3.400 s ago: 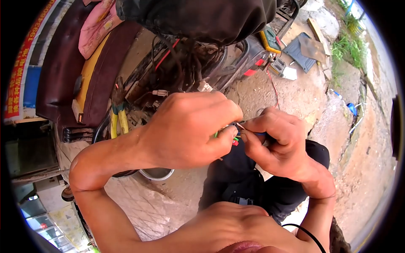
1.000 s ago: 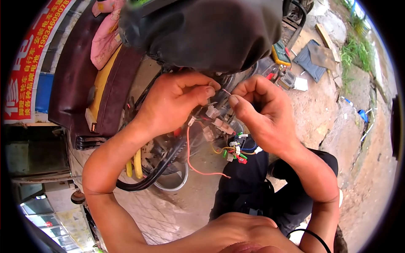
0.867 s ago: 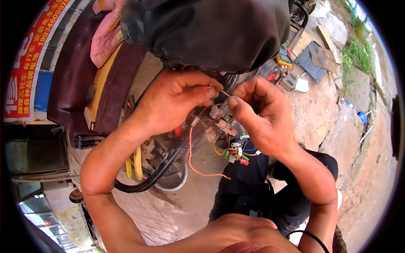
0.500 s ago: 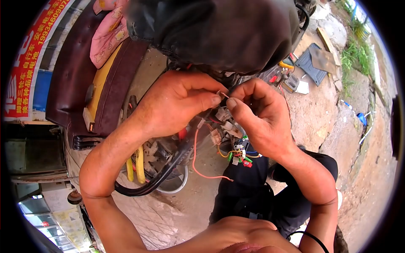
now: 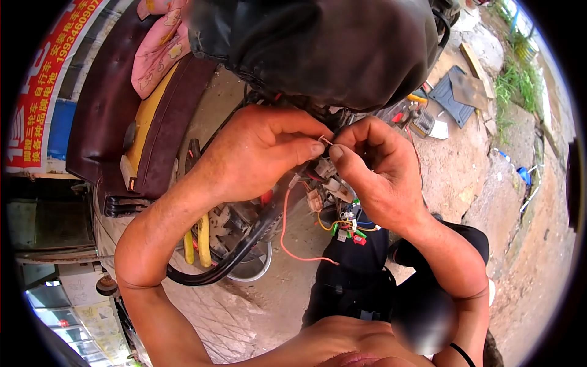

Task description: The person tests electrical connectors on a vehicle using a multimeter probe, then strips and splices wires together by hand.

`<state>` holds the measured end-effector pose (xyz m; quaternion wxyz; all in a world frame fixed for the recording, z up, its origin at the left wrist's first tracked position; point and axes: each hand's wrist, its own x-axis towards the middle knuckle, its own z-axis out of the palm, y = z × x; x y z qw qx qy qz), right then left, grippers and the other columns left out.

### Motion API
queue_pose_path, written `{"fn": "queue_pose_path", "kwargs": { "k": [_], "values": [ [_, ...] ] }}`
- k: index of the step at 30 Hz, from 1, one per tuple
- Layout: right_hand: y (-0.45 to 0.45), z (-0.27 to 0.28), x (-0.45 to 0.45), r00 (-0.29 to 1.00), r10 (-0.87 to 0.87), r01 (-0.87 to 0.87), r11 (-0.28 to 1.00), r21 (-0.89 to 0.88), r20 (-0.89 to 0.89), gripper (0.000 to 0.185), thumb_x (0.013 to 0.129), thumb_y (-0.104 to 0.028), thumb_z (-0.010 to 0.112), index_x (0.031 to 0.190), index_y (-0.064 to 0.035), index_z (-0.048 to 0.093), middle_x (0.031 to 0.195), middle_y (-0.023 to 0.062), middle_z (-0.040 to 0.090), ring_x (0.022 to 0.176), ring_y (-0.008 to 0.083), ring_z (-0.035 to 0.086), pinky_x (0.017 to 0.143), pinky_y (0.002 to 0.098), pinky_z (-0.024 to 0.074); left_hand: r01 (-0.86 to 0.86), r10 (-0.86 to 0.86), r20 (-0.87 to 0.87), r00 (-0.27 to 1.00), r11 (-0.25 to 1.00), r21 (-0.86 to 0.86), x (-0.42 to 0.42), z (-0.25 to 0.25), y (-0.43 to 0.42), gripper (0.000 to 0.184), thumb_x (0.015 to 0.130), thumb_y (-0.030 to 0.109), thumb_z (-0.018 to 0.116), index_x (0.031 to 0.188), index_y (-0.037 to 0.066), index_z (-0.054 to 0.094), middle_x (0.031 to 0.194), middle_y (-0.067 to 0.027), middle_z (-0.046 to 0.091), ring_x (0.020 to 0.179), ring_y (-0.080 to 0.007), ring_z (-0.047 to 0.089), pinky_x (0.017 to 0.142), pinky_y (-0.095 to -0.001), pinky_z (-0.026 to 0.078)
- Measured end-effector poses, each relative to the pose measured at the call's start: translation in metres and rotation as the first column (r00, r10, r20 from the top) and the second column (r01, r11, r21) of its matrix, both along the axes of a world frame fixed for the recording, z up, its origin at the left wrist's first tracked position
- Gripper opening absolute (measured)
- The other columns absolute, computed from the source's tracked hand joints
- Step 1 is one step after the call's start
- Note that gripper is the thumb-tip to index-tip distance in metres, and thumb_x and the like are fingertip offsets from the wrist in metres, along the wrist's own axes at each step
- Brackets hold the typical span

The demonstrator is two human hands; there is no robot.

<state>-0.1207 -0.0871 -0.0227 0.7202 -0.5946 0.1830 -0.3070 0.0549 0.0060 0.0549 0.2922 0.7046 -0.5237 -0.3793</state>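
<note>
Thumb and index finger of my left hand (image 5: 260, 150) pinch one end of a short, thin copper-coloured wire (image 5: 326, 140). My right hand (image 5: 382, 168) pinches its other end, so the wire spans the small gap between the fingertips. Just below the hands hangs a bundle of white plug connectors (image 5: 333, 186), some partly hidden by my right hand. Lower down are small green, red and white connectors (image 5: 350, 229) on thin leads. A loose orange wire (image 5: 283, 226) curves down from the bundle, its end beside my dark trousers (image 5: 342, 275).
A black-covered seat (image 5: 324, 49) rises beyond my hands. To the left are a maroon cushioned bench (image 5: 104, 110), yellow-handled pliers (image 5: 203, 238) and a thick black cable (image 5: 244, 244). A dark plastic panel (image 5: 452, 92) lies on the ground at right.
Both hands keep nearly the same place and grip. The wire between the fingertips has shifted slightly, and its visible part looks shorter.
</note>
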Motion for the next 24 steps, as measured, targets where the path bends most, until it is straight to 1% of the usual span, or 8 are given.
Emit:
{"fn": "queue_pose_path", "kwargs": {
  "k": [8,11,13,17,19,22,24],
  "values": [
    [-0.001,0.0019,-0.0009,0.999,0.012,-0.012,1.0,-0.014,-0.031,0.013,0.091,-0.01,0.068,0.091,0.0024,0.063,0.077,0.0033,0.067,0.072,0.0068,0.061,0.065,0.0247,0.05,-0.008,0.008,0.002,1.0,1.0,0.014,0.0005,-0.0009,0.001,0.018,0.094,0.001,0.069,0.112,-0.002,0.071,0.098,-0.0028,0.071,0.091,-0.0092,0.067,0.082,-0.0244,0.055],
    [-0.002,0.0014,-0.0012,0.999,0.02,-0.02,1.0,-0.011,-0.025,0.013,0.091,-0.01,0.068,0.092,0.0026,0.064,0.076,0.0032,0.067,0.07,0.0065,0.06,0.063,0.0248,0.0497,-0.012,0.012,-0.035,0.999,1.0,-0.003,-0.0007,-0.0015,0.0008,0.018,0.093,0.0,0.07,0.111,-0.002,0.071,0.097,-0.0021,0.07,0.091,-0.0088,0.067,0.081,-0.0239,0.054],
    [-0.0019,-0.001,-0.001,1.0,0.022,-0.022,1.0,0.002,-0.017,0.014,0.091,-0.011,0.068,0.092,0.0026,0.064,0.075,0.003,0.067,0.069,0.0062,0.06,0.062,0.0247,0.0494,0.001,-0.002,-0.02,1.0,1.0,-0.027,-0.0007,-0.0029,0.0008,0.018,0.093,-0.001,0.07,0.111,-0.002,0.07,0.096,-0.0017,0.07,0.091,-0.0084,0.067,0.081,-0.0235,0.054],
    [-0.0028,0.0007,-0.0002,1.0,0.006,-0.007,0.998,-0.056,-0.03,0.014,0.092,-0.011,0.067,0.092,0.0025,0.064,0.074,0.0029,0.067,0.068,0.006,0.06,0.061,0.025,0.049,0.014,-0.014,0.0,1.0,0.998,-0.066,-0.0006,-0.0056,0.0015,0.018,0.092,-0.001,0.071,0.11,-0.001,0.07,0.096,-0.001,0.07,0.09,-0.0075,0.066,0.08,-0.0228,0.054],
    [-0.0036,0.0012,-0.0007,1.0,0.003,-0.005,0.996,-0.088,-0.031,0.014,0.093,-0.012,0.066,0.092,0.0024,0.064,0.072,0.0027,0.067,0.067,0.0059,0.06,0.06,0.0254,0.0487,0.01,-0.01,0.0,1.0,0.998,-0.057,-0.0012,-0.0053,0.0013,0.017,0.092,-0.001,0.071,0.11,-0.001,0.07,0.096,-0.0009,0.069,0.09,-0.0073,0.066,0.08,-0.0228,0.054],
    [-0.005,0.001,-0.0011,0.999,0.011,-0.016,0.989,-0.145,-0.033,0.015,0.095,-0.012,0.063,0.092,0.0021,0.064,0.07,0.0039,0.066,0.065,0.0077,0.061,0.058,0.0268,0.0485,0.013,-0.013,0.001,1.0,0.998,-0.053,-0.0002,-0.0062,0.0012,0.017,0.092,-0.002,0.07,0.109,-0.001,0.07,0.096,-0.0008,0.069,0.089,-0.0074,0.066,0.079,-0.0229,0.054],
    [-0.0052,-0.0012,-0.0002,1.0,-0.015,0.011,0.974,-0.226,-0.019,0.016,0.096,-0.013,0.061,0.093,0.002,0.064,0.068,0.0054,0.065,0.063,0.0098,0.062,0.057,0.0281,0.0486,0.016,-0.015,0.011,1.0,0.998,-0.054,-0.0003,-0.0065,0.0012,0.017,0.092,-0.002,0.07,0.109,-0.001,0.07,0.096,-0.0009,0.069,0.089,-0.0076,0.066,0.079,-0.0231,0.054]
  ]
}}
